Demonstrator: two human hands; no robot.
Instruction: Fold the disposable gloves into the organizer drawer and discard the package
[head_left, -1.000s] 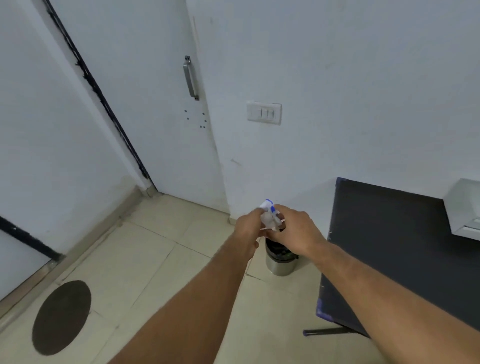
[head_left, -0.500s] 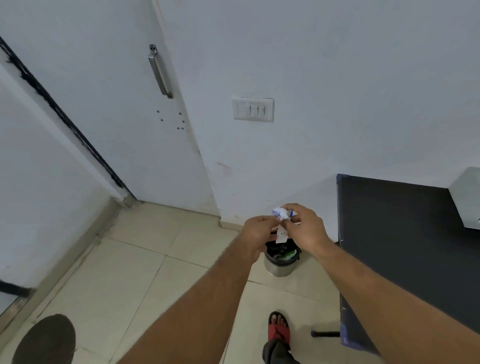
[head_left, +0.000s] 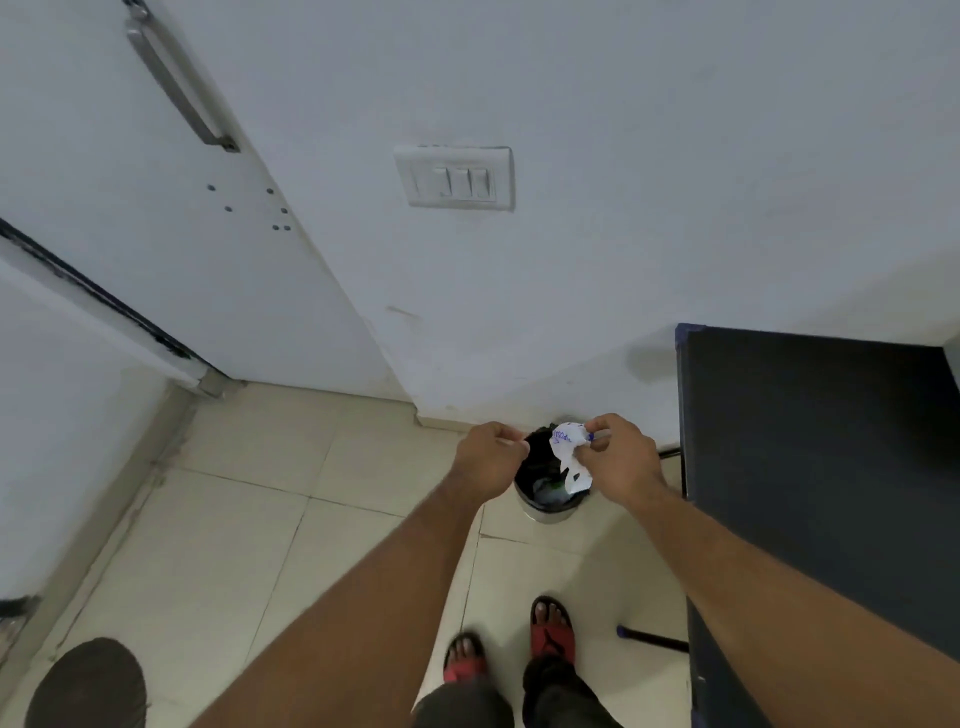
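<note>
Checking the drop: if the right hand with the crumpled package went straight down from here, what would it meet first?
Probably the open bin: the right hand holds the package over its mouth, though from this single view depth is uncertain.

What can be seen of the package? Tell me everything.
The package is a small crumpled piece of thin white wrapping with blue print near its top; the lettering is only partly readable. It looks like flimsy plastic or paper, creased and bunched, with a looser flap hanging down. The right hand pinches it at its upper edge, holding it in the air over the open bin. The left hand is beside it, not touching.
</note>
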